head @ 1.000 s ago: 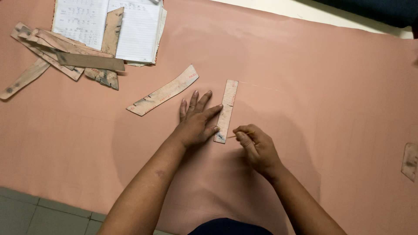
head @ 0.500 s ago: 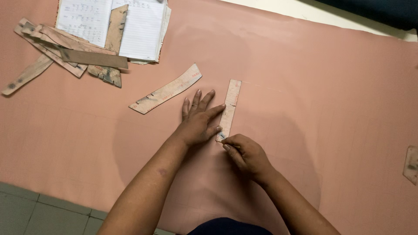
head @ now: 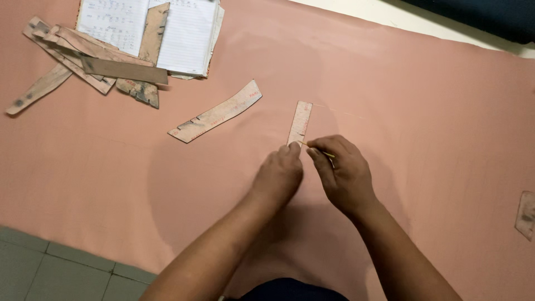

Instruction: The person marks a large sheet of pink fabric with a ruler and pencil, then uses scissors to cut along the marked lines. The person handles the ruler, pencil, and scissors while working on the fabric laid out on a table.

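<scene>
A narrow cardboard pattern strip [head: 300, 121] lies upright on the pink cloth [head: 423, 111]. My left hand [head: 278, 175] is curled with its fingertips pressing the strip's near end. My right hand [head: 343, 173] sits just to its right, pinching a thin yellowish marking stick [head: 323, 153] whose tip touches the cloth beside the strip's lower edge. A faint pale line runs from the strip's top to the right.
A curved cardboard pattern piece [head: 216, 113] lies left of the strip. A pile of cardboard pieces [head: 95, 67] rests on an open notebook [head: 167, 30] at top left. Another small piece [head: 526, 214] is at the right edge. Tiled floor [head: 50, 267] shows bottom left.
My left hand went from lying flat with spread fingers beside the strip to a curled grip on its near end. My right hand moved up to the strip's lower edge.
</scene>
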### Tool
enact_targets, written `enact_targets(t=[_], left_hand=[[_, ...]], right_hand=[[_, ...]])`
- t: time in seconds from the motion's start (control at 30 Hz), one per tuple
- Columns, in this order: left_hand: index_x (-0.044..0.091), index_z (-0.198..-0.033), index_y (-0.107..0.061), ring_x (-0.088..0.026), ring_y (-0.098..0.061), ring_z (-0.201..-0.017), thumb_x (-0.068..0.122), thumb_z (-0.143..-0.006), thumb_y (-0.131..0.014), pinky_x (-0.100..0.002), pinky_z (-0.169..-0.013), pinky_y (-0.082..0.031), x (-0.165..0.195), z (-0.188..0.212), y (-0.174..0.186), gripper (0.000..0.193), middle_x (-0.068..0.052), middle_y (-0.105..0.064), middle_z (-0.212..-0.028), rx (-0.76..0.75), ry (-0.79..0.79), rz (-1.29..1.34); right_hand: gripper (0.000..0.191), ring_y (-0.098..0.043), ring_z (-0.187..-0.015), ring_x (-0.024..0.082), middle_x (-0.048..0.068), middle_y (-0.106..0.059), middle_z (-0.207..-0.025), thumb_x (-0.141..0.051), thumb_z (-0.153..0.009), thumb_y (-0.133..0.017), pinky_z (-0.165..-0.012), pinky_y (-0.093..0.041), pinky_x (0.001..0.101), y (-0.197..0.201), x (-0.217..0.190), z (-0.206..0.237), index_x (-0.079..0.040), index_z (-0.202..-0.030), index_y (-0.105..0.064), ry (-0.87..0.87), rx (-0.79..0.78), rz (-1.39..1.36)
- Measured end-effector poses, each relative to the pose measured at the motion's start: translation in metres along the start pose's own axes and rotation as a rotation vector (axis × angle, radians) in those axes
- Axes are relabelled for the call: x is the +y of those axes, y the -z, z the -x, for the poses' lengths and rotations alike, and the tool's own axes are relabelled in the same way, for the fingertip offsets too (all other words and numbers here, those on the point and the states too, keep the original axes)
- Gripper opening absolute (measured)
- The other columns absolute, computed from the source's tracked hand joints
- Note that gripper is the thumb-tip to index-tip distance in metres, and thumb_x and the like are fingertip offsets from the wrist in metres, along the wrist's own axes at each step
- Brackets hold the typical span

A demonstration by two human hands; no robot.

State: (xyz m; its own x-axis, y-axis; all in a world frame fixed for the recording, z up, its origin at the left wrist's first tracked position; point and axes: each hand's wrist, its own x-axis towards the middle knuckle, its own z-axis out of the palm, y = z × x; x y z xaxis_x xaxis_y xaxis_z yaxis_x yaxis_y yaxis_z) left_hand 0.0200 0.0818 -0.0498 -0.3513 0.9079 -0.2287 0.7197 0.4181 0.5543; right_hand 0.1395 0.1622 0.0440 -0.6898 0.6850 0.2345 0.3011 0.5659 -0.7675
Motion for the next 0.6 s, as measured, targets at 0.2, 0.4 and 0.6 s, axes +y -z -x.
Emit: enact_targets(t=[0.2, 0.4, 0.6], left_hand=[[-0.001, -0.136, -0.057, -0.042, -0.05, -0.125, 0.015, -0.092, -0.055, -0.061, -0.099, -0.039, 0.043, 0.005, -0.049, 0.047, -0.025, -0.053, -0.139, -0.318, -0.407, -0.89], [-0.002, -0.14, -0.053, -0.042, -0.054, -0.122, 0.015, -0.095, -0.053, -0.059, -0.099, -0.042, 0.046, -0.004, -0.063, 0.048, -0.025, -0.053, -0.139, -0.373, -0.368, -0.914], [-0.003, -0.144, -0.049, -0.042, -0.057, -0.12, 0.014, -0.098, -0.051, -0.057, -0.098, -0.046, 0.041, -0.009, -0.066, 0.049, -0.026, -0.053, -0.14, -0.385, -0.333, -0.867]], right_hand=[[0.017, -0.071, -0.089, 0.022, 0.003, -0.076, -0.088, -0.029, -0.094, -0.068, -0.087, -0.054, 0.0375, -0.031, 0.01, -0.043, -0.012, -0.093, -0.075, -0.057, -0.592, 0.254], [0.022, -0.068, -0.094, 0.021, 0.001, -0.076, -0.09, -0.033, -0.094, -0.064, -0.108, -0.035, 0.0386, -0.048, 0.015, -0.038, -0.015, -0.092, -0.075, -0.058, -0.652, 0.298], [0.022, -0.065, -0.096, 0.02, 0.0, -0.075, -0.092, -0.035, -0.093, -0.064, -0.107, -0.033, 0.0405, -0.052, 0.014, -0.037, -0.016, -0.093, -0.076, -0.048, -0.679, 0.335]])
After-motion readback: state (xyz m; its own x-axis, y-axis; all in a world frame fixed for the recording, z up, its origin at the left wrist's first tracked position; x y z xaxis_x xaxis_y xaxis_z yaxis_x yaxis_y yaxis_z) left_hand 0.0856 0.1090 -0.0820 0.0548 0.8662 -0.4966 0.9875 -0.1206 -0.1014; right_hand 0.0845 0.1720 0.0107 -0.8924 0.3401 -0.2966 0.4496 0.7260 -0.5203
